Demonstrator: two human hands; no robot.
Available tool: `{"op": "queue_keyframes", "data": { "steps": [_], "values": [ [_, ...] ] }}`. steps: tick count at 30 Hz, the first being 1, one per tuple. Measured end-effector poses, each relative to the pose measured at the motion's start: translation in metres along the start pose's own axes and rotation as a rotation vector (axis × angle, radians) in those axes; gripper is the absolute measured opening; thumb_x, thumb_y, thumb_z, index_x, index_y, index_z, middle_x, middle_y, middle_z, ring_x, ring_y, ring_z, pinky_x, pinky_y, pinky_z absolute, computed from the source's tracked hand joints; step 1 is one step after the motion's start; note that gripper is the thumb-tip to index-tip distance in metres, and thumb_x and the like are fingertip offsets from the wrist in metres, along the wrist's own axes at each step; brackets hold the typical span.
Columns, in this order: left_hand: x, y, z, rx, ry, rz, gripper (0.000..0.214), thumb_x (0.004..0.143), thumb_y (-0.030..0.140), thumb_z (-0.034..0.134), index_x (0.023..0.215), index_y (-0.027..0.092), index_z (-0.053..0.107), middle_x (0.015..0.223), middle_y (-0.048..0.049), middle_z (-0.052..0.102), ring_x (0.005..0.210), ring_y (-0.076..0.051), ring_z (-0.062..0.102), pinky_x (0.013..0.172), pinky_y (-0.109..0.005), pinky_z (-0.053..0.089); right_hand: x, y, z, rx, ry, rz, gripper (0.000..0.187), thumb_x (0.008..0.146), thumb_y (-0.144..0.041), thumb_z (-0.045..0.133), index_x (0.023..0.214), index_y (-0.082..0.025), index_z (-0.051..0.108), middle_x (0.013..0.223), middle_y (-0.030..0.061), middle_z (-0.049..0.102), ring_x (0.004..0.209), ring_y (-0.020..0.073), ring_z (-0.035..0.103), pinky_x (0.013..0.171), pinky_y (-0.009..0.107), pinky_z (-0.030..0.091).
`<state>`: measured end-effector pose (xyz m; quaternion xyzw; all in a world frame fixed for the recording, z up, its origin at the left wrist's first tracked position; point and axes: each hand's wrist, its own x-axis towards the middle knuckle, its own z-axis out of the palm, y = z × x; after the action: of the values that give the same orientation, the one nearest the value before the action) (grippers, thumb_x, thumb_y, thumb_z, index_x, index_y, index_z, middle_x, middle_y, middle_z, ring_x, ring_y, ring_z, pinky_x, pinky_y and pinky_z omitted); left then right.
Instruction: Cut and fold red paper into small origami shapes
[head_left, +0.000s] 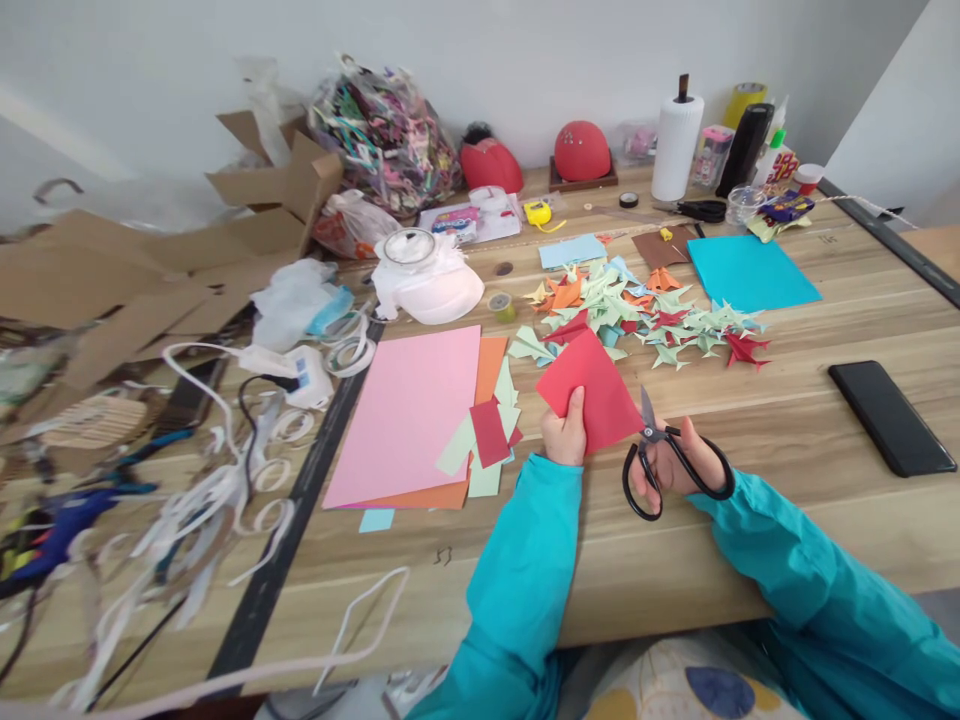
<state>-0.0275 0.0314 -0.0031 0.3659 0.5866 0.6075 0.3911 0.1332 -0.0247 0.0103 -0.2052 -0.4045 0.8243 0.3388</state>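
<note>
My left hand (565,432) grips a square sheet of red paper (596,388) by its lower left part, the thumb pressed on top. In my right hand (686,460) are black-handled scissors (651,430), with fingers through the loops. The blades are at the paper's right corner; whether they touch it I cannot tell. Just beyond the paper lies a pile of folded paper cranes (615,300) in pale green, orange, red and blue. Left of my left hand, paper offcuts (490,433) rest on a large pink sheet (416,410) and an orange sheet (491,368).
A phone (892,418) lies at the right. Blue paper (754,272) sits behind the cranes. Cables, white strips (217,500), a glue gun (56,540) and a cardboard box (277,190) crowd the left. Along the back stand red domes (583,152) and a white roll (677,148).
</note>
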Motion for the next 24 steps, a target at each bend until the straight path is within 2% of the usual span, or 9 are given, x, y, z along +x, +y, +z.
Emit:
{"op": "queue_keyframes", "data": {
  "steps": [5,13,17,21,24],
  "values": [
    [-0.0005,0.0004,0.0009,0.051,0.008,0.036,0.028,0.071,0.038,0.066,0.084,0.013,0.070,0.083,-0.0080,0.071,0.085,-0.021,0.066,0.076,-0.025,0.051,0.0019,-0.0001,0.0008,-0.015,0.035,-0.016,0.098,0.063,-0.087,0.012,0.138,-0.024,0.010,0.075,0.0057,0.064,0.044,0.0166,0.056,0.042,0.030,0.044],
    [-0.0009,-0.0018,0.0008,0.106,0.003,0.042,0.036,0.073,0.045,0.061,0.082,0.011,0.070,0.077,-0.0085,0.071,0.081,-0.022,0.066,0.071,-0.027,0.052,0.0039,-0.0016,0.0035,0.031,0.093,-0.079,0.101,0.063,-0.087,0.020,0.140,-0.022,0.014,0.069,0.0042,0.063,0.043,0.0163,0.055,0.040,0.029,0.045],
    [0.0000,-0.0009,0.0006,0.120,0.009,0.052,0.039,0.075,0.046,0.059,0.085,0.010,0.070,0.080,-0.0102,0.071,0.082,-0.022,0.067,0.071,-0.027,0.052,0.0030,-0.0009,0.0038,0.021,0.101,-0.100,0.101,0.064,-0.086,0.019,0.141,-0.021,0.015,0.066,0.0032,0.062,0.041,0.0159,0.055,0.038,0.028,0.043],
    [0.0020,0.0009,-0.0006,0.113,0.016,0.054,0.039,0.075,0.046,0.059,0.086,0.010,0.070,0.084,-0.0114,0.071,0.083,-0.022,0.067,0.070,-0.026,0.053,0.0020,-0.0036,0.0062,-0.032,0.117,-0.082,0.100,0.065,-0.085,0.012,0.142,-0.022,0.011,0.062,0.0020,0.061,0.039,0.0148,0.053,0.038,0.028,0.043],
    [0.0038,0.0013,-0.0023,0.105,-0.010,0.029,0.039,0.073,0.046,0.060,0.085,0.009,0.070,0.085,-0.0112,0.072,0.083,-0.022,0.067,0.067,-0.026,0.052,0.0007,-0.0064,0.0056,-0.058,0.079,-0.044,0.100,0.067,-0.084,0.009,0.143,-0.019,0.005,0.062,0.0018,0.061,0.039,0.0146,0.053,0.038,0.027,0.043]
  ]
}}
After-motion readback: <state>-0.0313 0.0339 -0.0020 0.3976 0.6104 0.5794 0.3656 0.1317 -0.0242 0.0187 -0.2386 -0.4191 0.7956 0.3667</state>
